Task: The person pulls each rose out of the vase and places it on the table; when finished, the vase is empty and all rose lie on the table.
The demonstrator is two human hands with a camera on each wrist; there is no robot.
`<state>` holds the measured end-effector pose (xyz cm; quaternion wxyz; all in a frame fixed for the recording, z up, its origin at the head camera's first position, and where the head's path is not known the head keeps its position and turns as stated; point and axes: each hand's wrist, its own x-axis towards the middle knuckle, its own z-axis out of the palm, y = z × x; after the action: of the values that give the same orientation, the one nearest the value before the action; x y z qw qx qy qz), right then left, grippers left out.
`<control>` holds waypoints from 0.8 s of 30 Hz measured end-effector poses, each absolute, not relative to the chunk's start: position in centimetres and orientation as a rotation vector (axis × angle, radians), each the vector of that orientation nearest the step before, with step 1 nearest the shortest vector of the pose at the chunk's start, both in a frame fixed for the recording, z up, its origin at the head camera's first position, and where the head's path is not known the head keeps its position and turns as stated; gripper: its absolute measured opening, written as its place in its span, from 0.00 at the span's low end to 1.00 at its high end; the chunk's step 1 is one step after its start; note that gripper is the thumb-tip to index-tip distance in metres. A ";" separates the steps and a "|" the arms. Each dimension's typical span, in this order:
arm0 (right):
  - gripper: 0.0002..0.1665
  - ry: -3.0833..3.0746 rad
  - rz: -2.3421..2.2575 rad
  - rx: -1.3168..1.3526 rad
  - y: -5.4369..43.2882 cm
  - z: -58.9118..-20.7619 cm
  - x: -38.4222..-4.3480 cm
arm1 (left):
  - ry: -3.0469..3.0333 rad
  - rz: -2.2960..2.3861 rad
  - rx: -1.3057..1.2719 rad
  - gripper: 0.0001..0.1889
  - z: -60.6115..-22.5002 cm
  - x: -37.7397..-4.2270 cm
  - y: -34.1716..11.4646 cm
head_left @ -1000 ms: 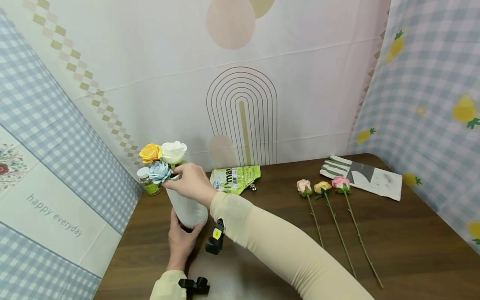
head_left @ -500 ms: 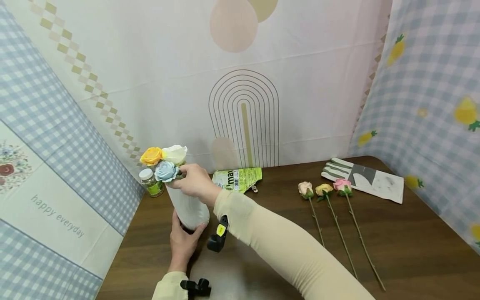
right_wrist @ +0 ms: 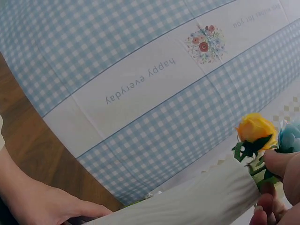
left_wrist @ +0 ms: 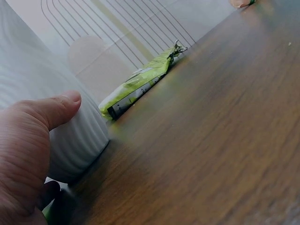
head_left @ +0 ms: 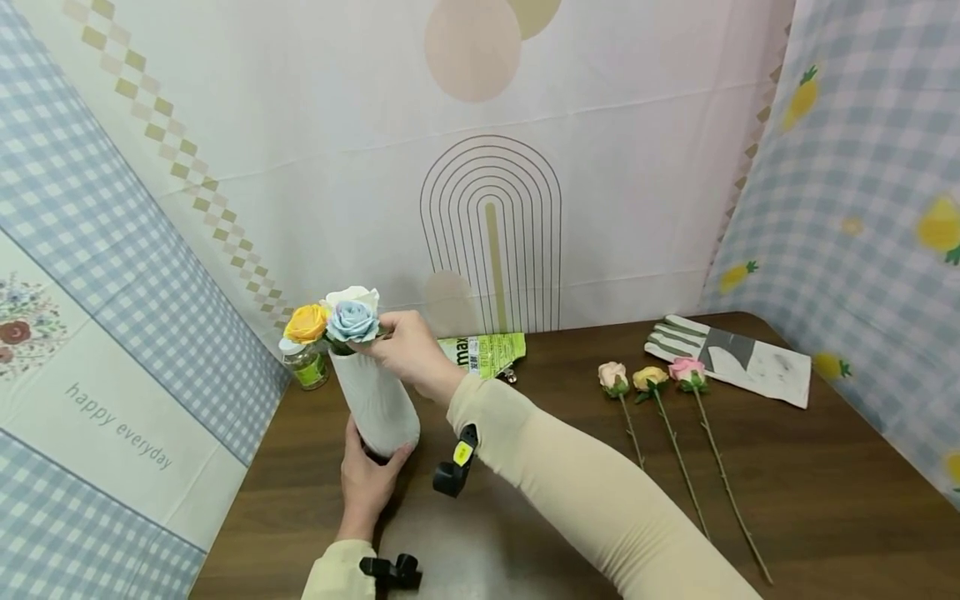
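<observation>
A ribbed white vase (head_left: 375,404) stands at the table's left side, its base low in the curve of my left hand (head_left: 366,483). In the left wrist view that hand's thumb lies along the vase wall (left_wrist: 70,145); its other fingers are mostly hidden. At the vase mouth my right hand (head_left: 416,354) pinches a blue rose (head_left: 353,321) just under its bloom. A yellow-orange rose (head_left: 306,323) sits in the vase to the left. Behind the blue bloom a white rose (head_left: 352,295) is partly covered. The right wrist view shows the yellow-orange rose (right_wrist: 256,131) by my thumb.
Behind the vase are a small jar with a white lid (head_left: 307,367) and a green packet (head_left: 491,354). To the right lie a cream rose (head_left: 612,377), a yellow rose (head_left: 649,377) and a pink rose (head_left: 687,371). Beyond them lies a glove (head_left: 738,358).
My right hand has shifted right and slightly up, carrying the blue rose from the vase's left side to in front of the white rose. The left hand keeps its hold at the base.
</observation>
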<state>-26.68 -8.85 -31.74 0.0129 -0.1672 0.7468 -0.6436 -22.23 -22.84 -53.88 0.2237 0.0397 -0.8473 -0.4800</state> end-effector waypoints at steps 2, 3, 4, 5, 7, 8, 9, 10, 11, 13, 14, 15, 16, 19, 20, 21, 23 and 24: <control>0.13 2.296 -2.039 -0.540 -8.6 -31.5 -26.8 | -2.339 -1.316 0.110 0.56 -53.9 -22.2 -22.8; 0.14 2.271 -2.062 -0.548 -8.5 -31.4 -26.9 | -2.338 -1.311 0.109 0.56 -53.9 -22.2 -22.8; 0.13 2.241 -2.086 -0.557 -8.4 -31.3 -27.0 | -2.339 -1.305 0.108 0.56 -53.9 -22.3 -22.8; 0.14 2.217 -2.109 -0.565 -8.3 -31.2 -27.1 | -2.339 -1.302 0.109 0.56 -54.0 -22.3 -22.8; 0.15 2.147 -2.161 -0.575 -8.1 -30.9 -27.2 | -2.336 -1.299 0.106 0.56 -53.9 -22.3 -22.8; 0.15 2.117 -2.183 -0.575 -8.0 -30.8 -27.3 | -2.336 -1.295 0.106 0.56 -53.9 -22.3 -22.8; 0.15 2.091 -2.201 -0.571 -7.8 -30.7 -27.4 | -2.336 -1.295 0.105 0.56 -53.9 -22.3 -22.8; 0.15 2.071 -2.214 -0.566 -7.8 -30.6 -27.5 | -2.334 -1.295 0.104 0.56 -53.9 -22.3 -22.8; 0.15 2.056 -2.226 -0.559 -7.7 -30.6 -27.6 | -2.331 -1.296 0.105 0.56 -53.9 -22.3 -22.8; 0.15 2.039 -2.233 -0.549 -7.5 -30.6 -27.7 | -2.327 -1.294 0.109 0.56 -53.8 -22.4 -22.8; 0.15 2.041 -2.231 -0.549 -7.5 -30.6 -27.7 | -2.327 -1.295 0.109 0.56 -53.8 -22.4 -22.8; 0.15 2.044 -2.225 -0.545 -7.5 -30.6 -27.8 | -2.324 -1.299 0.109 0.56 -53.7 -22.4 -22.8; 0.15 2.050 -2.215 -0.542 -7.4 -30.7 -27.8 | -2.323 -1.300 0.111 0.56 -53.7 -22.4 -22.7; 0.15 2.083 -2.161 -0.548 -7.3 -31.1 -28.0 | -2.326 -1.307 0.115 0.56 -53.7 -22.4 -22.7; 0.15 2.088 -2.145 -0.552 -7.3 -31.2 -28.0 | -2.326 -1.308 0.117 0.56 -53.7 -22.4 -22.7; 0.15 2.096 -2.126 -0.558 -7.2 -31.3 -28.0 | -2.326 -1.308 0.119 0.56 -53.7 -22.4 -22.7; 0.14 2.107 -2.096 -0.578 -7.2 -31.6 -28.1 | -2.328 -1.308 0.119 0.56 -53.8 -22.4 -22.7; 0.14 2.110 -2.086 -0.589 -7.2 -31.7 -28.1 | -2.328 -1.307 0.118 0.55 -53.8 -22.4 -22.8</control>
<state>-28.14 -7.22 -31.70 0.0582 -0.1945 0.6963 -0.6885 -22.43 -22.76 -53.83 0.2325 0.0431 -0.8472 -0.4757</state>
